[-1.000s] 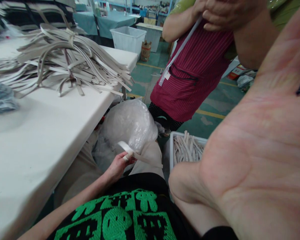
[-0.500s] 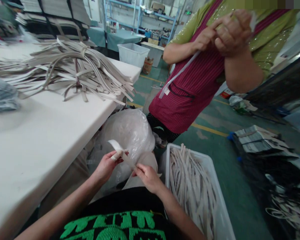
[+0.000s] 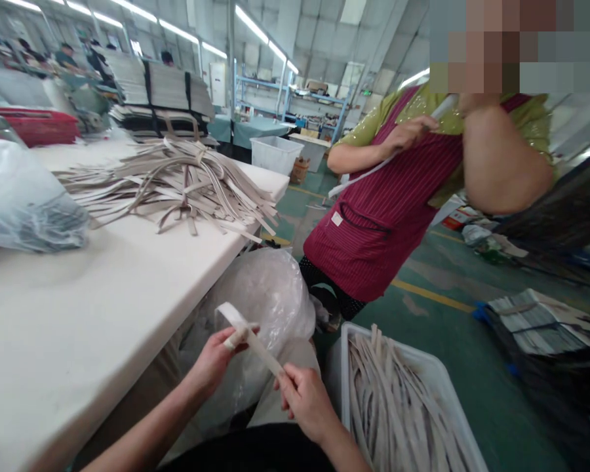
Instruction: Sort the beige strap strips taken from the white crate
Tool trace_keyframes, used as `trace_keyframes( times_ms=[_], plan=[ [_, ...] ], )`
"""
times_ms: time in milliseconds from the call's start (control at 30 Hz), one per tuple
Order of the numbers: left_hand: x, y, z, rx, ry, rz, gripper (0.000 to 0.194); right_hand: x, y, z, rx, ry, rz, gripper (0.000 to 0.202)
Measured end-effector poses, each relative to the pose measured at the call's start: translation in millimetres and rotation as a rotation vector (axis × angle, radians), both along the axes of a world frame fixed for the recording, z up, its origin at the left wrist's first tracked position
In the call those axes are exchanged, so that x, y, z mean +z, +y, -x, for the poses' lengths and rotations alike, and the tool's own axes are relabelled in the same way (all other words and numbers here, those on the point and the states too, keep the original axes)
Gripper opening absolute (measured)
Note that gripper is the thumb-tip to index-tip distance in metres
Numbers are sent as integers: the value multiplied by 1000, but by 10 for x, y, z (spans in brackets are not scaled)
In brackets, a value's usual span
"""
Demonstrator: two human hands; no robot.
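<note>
A pale flat strip (image 3: pixel 261 353) is stretched between my two hands over my lap. My left hand (image 3: pixel 219 357) pinches it near its far end, which sticks out up and to the left past the fingers; a light wrapping covers one finger. Lower down, my right hand (image 3: pixel 305 398) is closed on the strip's nearer part. To the right, a white plastic bin (image 3: pixel 345 367) holds many similar strips (image 3: pixel 391 387). Behind my hands is a large clear plastic bag (image 3: pixel 268 288), its contents hard to make out.
On the white table (image 3: pixel 78 328) at left lie a heap of loose strips (image 3: pixel 187 183), a plastic bag (image 3: pixel 34 196) and strapped stacks (image 3: pixel 162 92). A co-worker in a maroon apron (image 3: pixel 358 249) stands ahead, holding a thin strip. Bundled pieces (image 3: pixel 535 321) lie at right.
The view has tilted upward, so everything sits lower in it. My right hand has drawn slightly away from my left along the strip. The co-worker's far hand has risen towards the head.
</note>
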State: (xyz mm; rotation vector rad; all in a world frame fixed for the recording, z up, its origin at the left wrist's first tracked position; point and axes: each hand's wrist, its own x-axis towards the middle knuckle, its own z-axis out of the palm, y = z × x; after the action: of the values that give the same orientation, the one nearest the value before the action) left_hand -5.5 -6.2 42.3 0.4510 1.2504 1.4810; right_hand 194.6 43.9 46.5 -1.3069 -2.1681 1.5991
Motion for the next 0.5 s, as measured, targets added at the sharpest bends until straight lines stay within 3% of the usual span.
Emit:
trace_keyframes(
  times_ms=[133,333,500],
  plan=[
    [-124,-8,-318,-249,-86,-96,50,-45,54,126,-20,49,-114,48],
    [-208,39,-154,-4,-95,81,68,-146,7,-193,6,-12,-28,40],
    [-302,67,-375,-171,-136,34,63,-128,50,-76,-40,-9,-129,41]
  ],
)
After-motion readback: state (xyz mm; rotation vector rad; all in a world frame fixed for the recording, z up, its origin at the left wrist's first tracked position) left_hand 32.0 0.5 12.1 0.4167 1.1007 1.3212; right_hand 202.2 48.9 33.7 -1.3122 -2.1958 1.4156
